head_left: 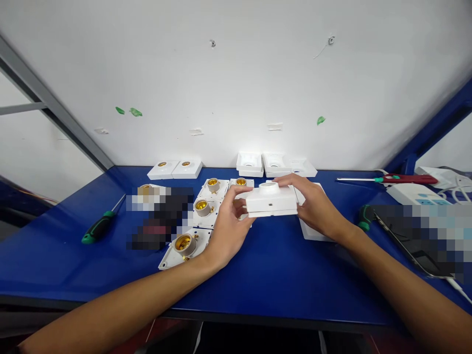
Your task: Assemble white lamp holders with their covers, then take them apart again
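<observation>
Between my two hands is a white square lamp holder (272, 200), held above the blue table with its round collar facing up. A thin seam runs along its near side, above the base plate. My left hand (233, 219) grips its left edge, thumb low and fingers at the top. On the other side my right hand (313, 204) grips the right edge, fingers over the top. Left of my left hand lie open base plates with brass-lined sockets (185, 244), in two columns. Partly hidden behind my right hand is a white cover (312, 232) on the table.
Two lamp holders with covers (187, 168) and several upturned covers (250, 162) stand along the wall. A green-black screwdriver (99, 226) lies left; a red-handled one (409, 179) lies right. A power strip (416, 194) and a tablet-like device (413, 246) are at the right.
</observation>
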`<state>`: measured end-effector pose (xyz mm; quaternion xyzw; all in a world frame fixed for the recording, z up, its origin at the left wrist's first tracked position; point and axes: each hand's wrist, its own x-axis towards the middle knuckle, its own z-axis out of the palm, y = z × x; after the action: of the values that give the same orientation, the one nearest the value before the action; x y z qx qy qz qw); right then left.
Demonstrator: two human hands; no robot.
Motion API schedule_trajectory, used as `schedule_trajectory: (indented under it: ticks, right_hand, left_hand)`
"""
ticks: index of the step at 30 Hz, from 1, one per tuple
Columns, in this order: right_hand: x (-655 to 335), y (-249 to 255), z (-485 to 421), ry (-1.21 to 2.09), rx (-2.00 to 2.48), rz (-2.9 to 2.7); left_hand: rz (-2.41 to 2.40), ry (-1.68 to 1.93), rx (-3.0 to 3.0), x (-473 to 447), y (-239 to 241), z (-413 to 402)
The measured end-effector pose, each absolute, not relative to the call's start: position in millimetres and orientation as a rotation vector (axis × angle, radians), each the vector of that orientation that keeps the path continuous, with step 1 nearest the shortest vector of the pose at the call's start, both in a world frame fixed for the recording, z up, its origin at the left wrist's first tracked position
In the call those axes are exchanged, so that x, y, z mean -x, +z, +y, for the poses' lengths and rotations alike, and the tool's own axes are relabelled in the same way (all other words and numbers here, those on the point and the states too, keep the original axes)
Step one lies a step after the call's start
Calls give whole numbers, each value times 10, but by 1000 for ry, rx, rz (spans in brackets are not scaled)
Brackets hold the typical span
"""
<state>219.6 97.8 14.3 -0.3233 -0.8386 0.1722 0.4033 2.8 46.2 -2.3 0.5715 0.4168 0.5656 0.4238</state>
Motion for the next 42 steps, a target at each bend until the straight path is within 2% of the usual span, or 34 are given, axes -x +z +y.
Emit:
schedule_trajectory:
  ticks: [3,9,13,18,28,38,42]
  right_hand:
    - [-2234,149,999,382,767,-2135]
    - [-2263,161,1027,766,861,-1980]
    - [-2296,183,1048,860,943,-2021]
    - [-2279,186,1018,764,989,-2085]
    - [-2359,129,1022,424,742,-2113]
    - [-2294,180,944,272,721,-2207]
    - [-2255,221,885,332,699,-2146]
  left_hand:
    - [1062,1411,-1571,-10,2,441]
    - [1088,1415,-1869,-6,71,402]
    - [1117,1450,-1923,-10,36,399]
    - [1076,1474,-1917,-18,16,381]
    - [1079,1469,-1763,-27,84,338]
    - [1102,1421,-1767,-16,32,382]
    - [1110,1386,-1691,-30,52,402]
